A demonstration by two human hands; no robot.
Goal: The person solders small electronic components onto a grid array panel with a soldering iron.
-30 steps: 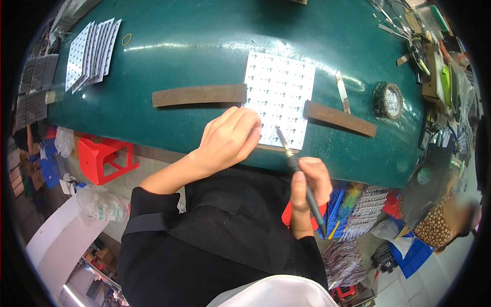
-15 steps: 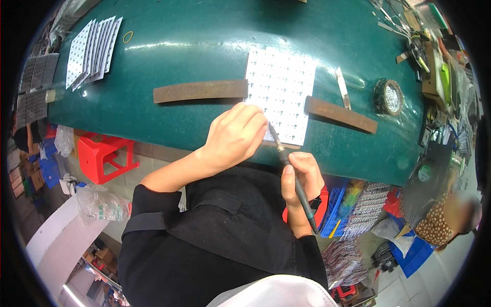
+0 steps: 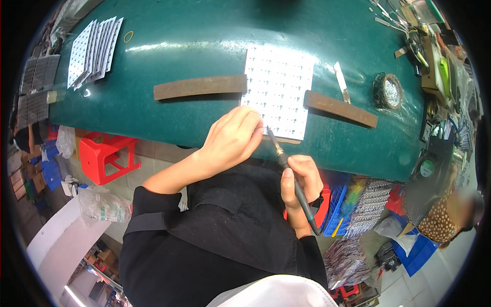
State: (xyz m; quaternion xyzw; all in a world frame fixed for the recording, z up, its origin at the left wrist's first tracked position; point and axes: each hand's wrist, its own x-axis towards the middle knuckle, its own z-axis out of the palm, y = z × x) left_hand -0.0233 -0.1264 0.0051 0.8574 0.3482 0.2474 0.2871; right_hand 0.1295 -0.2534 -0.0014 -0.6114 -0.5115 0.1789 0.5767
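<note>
A white circuit board sheet (image 3: 279, 84) printed with rows of small dark marks lies on the green table. My right hand (image 3: 303, 181) is closed around the dark handle of a soldering iron (image 3: 289, 166). The iron slants up and to the left, its tip at the board's near left corner. Close to that tip, my left hand (image 3: 232, 134) has its fingers pinched together over the board's left edge. Whatever thin thing they hold is too small to make out.
Brown flat bars flank the board, one to its left (image 3: 199, 87) and one to its right (image 3: 341, 108). Farther right are a utility knife (image 3: 341, 82) and a tape roll (image 3: 391, 92). Several white sheets (image 3: 94, 51) stand far left, beside a rubber band (image 3: 128, 37). A person sits at right.
My pinched left hand and the iron's tip have shifted slightly toward the board's near edge. The rest of the view has moved only a little.
</note>
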